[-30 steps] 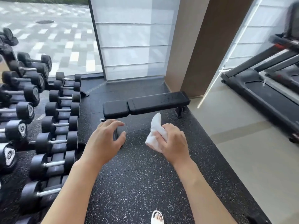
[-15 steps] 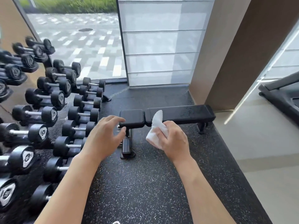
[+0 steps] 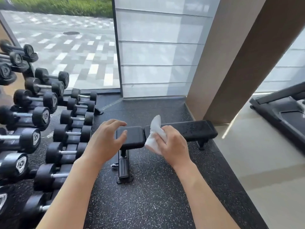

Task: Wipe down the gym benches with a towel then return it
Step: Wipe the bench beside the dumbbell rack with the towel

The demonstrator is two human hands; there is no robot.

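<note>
Over the last second the flat black padded gym bench (image 3: 189,129) has grown larger and slid from the middle of the frame toward its lower centre, while the black treadmill (image 3: 280,111) has drifted off to the right edge. The person appears to be closing in on the bench, so the wiping itself has likely not yet begun.

The right hand (image 3: 173,144), centre right of the frame, grips a crumpled white cloth towel (image 3: 155,134), fingers curled round it, one corner standing up above the knuckles. The towel shows in front of the gap between the bench's two pads, seemingly held in the air above it, though contact cannot be ruled out from this angle. The left hand (image 3: 105,141), centre left, holds nothing; its fingers are spread and loosely bent, and it overlaps the bench's short pad.

The rack of black rubber dumbbells (image 3: 49,129) along the left is cut off by the frame edge. The hands hide part of the bench top, its far leg is mostly hidden, and faint specks on the long pad are too small to identify.
</note>
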